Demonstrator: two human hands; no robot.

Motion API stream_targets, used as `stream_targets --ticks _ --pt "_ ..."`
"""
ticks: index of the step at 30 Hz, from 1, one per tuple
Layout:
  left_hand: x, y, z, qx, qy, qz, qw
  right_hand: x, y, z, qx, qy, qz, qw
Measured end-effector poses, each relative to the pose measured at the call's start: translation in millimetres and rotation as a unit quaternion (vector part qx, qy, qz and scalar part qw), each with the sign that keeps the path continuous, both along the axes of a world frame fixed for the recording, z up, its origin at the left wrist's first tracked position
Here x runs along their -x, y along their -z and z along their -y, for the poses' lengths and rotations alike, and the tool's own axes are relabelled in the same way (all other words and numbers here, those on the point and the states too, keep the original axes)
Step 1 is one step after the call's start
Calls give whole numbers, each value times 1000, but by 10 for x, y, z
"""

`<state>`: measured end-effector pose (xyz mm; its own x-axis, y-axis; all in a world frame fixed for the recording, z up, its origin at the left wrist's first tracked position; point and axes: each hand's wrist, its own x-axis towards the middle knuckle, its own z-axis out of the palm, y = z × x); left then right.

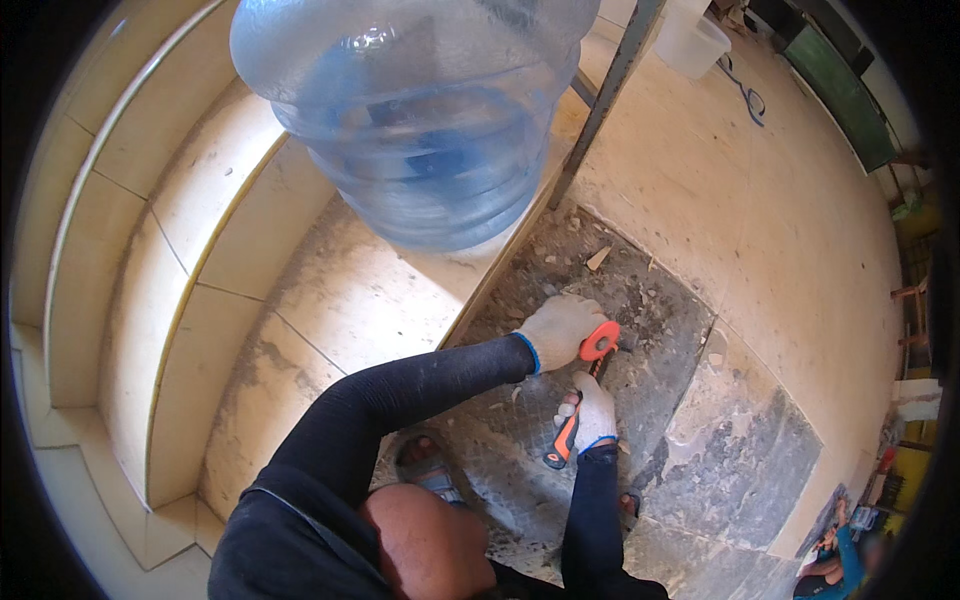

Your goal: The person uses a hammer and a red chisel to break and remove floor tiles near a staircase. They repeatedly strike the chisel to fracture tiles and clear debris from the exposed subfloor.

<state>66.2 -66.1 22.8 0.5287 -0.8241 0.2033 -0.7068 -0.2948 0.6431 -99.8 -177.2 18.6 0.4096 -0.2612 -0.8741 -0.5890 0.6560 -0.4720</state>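
Observation:
My left hand [565, 327], in a white knit glove with a blue cuff, is closed around a chisel just beside its round orange guard [600, 341]; the blade is hidden. My right hand [594, 404], gloved alike, grips a hammer [563, 442] by its black and orange handle. The hammer's shaft runs up toward the orange guard, and its head cannot be made out there. Beneath both hands is a rough grey patch of bare floor [640, 290] strewn with rubble and a pale chip [598, 259].
A large blue water jug [430, 150] stands on the tiled steps [230, 235] at the upper left. Next to it rises a metal post [610, 95]. Beige floor tiles [740, 200] spread to the right, with a white tub [692, 48] far back. Another person [835, 555] is at the lower right.

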Motion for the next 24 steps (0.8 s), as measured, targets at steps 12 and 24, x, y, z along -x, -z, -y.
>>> stream_targets --ticks 12,24 --pt "-127 196 -28 -170 -93 -14 981 146 -74 143 -12 4 20 1000" --pt "-260 188 25 -114 -142 -21 983 18 -192 -249 33 27 84 996"
